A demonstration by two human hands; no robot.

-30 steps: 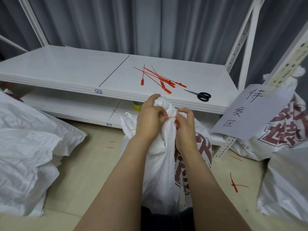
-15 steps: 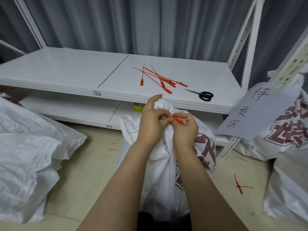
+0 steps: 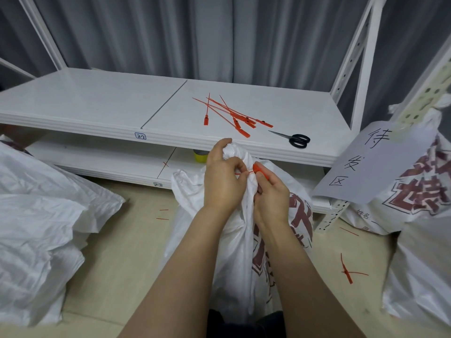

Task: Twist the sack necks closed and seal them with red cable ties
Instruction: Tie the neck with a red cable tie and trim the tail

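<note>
The sack neck [image 3: 240, 154] stands bunched and upright straight ahead of you, topping the white sack [image 3: 234, 240] on the floor between your forearms. The red cable tie [image 3: 258, 169] crosses it sideways. Your right hand [image 3: 272, 196] pinches its head on the neck's right side, while your left hand [image 3: 223, 181] grips the neck, the thin tail at its fingertips. Tightening likely means pulling along that sideways line. Spare ties [image 3: 234, 113] and scissors [image 3: 296, 139] lie on the shelf [image 3: 97, 103] beyond.
</note>
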